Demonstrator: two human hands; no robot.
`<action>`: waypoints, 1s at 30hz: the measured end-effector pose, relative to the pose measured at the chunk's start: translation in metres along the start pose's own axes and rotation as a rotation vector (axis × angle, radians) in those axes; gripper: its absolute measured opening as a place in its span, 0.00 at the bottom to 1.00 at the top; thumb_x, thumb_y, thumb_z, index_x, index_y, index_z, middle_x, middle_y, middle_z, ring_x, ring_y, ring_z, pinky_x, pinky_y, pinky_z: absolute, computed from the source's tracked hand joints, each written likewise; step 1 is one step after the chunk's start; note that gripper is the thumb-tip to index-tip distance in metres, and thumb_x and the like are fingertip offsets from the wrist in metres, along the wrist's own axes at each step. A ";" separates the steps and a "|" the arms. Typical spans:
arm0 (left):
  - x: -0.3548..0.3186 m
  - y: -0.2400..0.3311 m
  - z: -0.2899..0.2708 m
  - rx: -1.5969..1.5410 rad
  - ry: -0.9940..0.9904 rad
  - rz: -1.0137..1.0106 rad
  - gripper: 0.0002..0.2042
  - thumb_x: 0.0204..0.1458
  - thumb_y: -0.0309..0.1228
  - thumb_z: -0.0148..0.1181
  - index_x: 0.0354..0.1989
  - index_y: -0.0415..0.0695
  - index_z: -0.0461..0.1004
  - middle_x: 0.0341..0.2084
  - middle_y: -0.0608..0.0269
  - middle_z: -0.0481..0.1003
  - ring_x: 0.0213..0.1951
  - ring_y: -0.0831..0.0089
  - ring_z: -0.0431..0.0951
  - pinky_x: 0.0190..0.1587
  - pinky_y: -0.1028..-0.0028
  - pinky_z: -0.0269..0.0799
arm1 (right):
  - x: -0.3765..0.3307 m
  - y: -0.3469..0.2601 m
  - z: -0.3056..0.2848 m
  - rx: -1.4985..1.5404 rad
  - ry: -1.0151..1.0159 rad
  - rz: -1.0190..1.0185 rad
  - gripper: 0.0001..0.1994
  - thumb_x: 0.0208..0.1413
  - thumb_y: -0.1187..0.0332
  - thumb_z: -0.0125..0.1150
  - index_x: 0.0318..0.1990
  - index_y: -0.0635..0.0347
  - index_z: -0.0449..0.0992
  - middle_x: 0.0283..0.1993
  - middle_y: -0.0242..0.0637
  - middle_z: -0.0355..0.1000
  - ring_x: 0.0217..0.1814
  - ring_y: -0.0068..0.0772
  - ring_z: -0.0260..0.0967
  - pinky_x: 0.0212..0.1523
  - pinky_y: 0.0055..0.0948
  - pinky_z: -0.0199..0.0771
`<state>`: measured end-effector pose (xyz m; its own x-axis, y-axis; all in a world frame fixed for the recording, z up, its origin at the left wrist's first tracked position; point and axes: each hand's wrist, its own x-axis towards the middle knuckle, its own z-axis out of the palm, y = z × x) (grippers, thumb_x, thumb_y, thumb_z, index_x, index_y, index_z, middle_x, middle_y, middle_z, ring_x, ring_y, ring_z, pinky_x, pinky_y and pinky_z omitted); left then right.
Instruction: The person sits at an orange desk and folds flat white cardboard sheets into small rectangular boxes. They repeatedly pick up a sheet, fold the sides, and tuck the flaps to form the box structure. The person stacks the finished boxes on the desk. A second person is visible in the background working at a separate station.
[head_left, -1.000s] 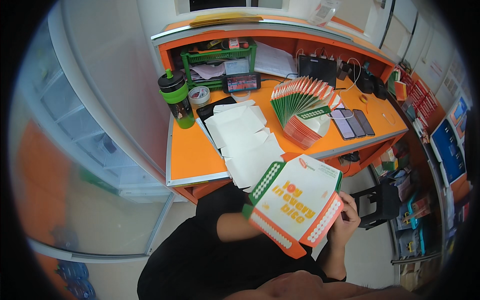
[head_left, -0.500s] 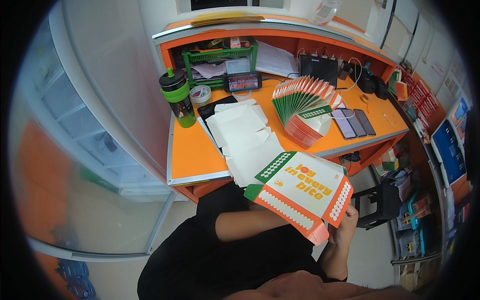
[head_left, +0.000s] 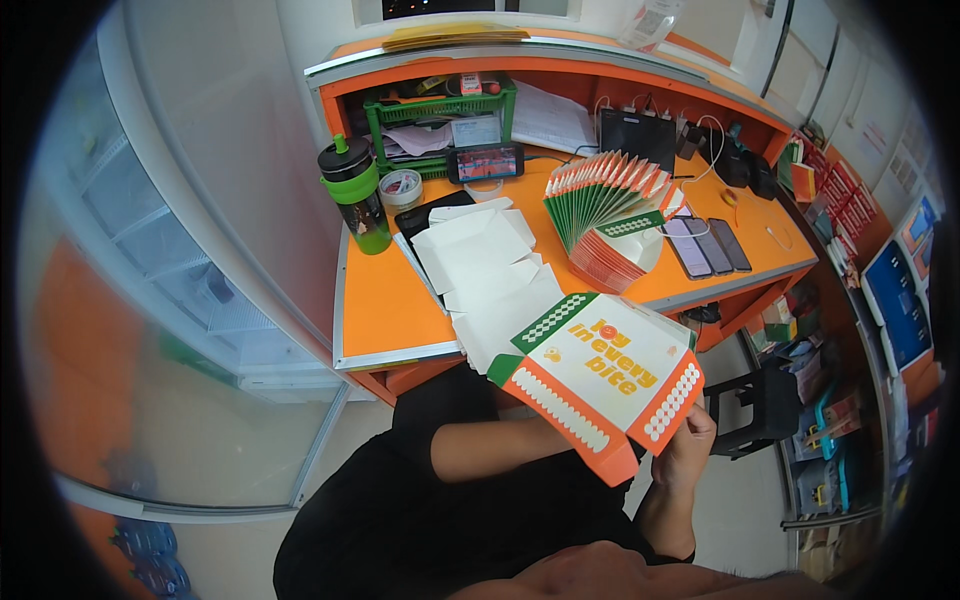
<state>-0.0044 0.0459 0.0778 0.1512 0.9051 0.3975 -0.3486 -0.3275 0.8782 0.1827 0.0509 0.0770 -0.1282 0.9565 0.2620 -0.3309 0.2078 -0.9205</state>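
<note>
Right hand [head_left: 683, 447] was pinching the flat carton [head_left: 598, 383] below the table [head_left: 385, 300]; left hand's grip hidden. Creases best pressed squarely.

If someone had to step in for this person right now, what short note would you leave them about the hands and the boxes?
Right hand: grips the lower right edge of the printed carton, held over the lap.
Left hand: hidden behind the carton; only the forearm shows, so its grip cannot be told.
Carton: white, orange and green, partly folded, flaps not all closed.
On the orange desk: a pile of opened white blanks and a fanned stack of flat cartons.
Done: none visibly finished.
Left: probably closing this carton, then the stacks.
</note>
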 end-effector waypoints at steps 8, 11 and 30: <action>-0.004 0.001 -0.012 -0.068 0.009 -0.012 0.23 0.57 0.36 0.59 0.61 0.47 0.64 0.59 0.55 0.65 0.59 0.62 0.70 0.58 0.64 0.68 | 0.001 -0.005 0.012 -0.112 -0.083 -0.165 0.06 0.57 0.79 0.64 0.42 0.69 0.82 0.58 0.48 0.65 0.52 0.37 0.74 0.51 0.32 0.79; -0.006 0.001 -0.016 -0.092 0.015 -0.009 0.24 0.58 0.36 0.59 0.61 0.47 0.63 0.59 0.55 0.65 0.59 0.62 0.69 0.59 0.64 0.68 | 0.004 -0.006 0.012 -0.154 -0.124 -0.216 0.07 0.58 0.80 0.63 0.43 0.69 0.81 0.57 0.48 0.66 0.52 0.37 0.74 0.49 0.33 0.83; -0.017 0.002 -0.028 -0.200 0.024 -0.049 0.26 0.59 0.38 0.57 0.66 0.48 0.60 0.63 0.54 0.62 0.63 0.62 0.67 0.62 0.63 0.66 | 0.001 -0.007 0.018 -0.334 -0.150 -0.361 0.09 0.57 0.79 0.64 0.44 0.64 0.82 0.59 0.46 0.68 0.55 0.37 0.70 0.56 0.36 0.72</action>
<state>-0.0338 0.0374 0.0647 0.1512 0.9255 0.3471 -0.5182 -0.2248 0.8252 0.1681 0.0468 0.0893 -0.2020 0.7765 0.5968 -0.0656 0.5973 -0.7993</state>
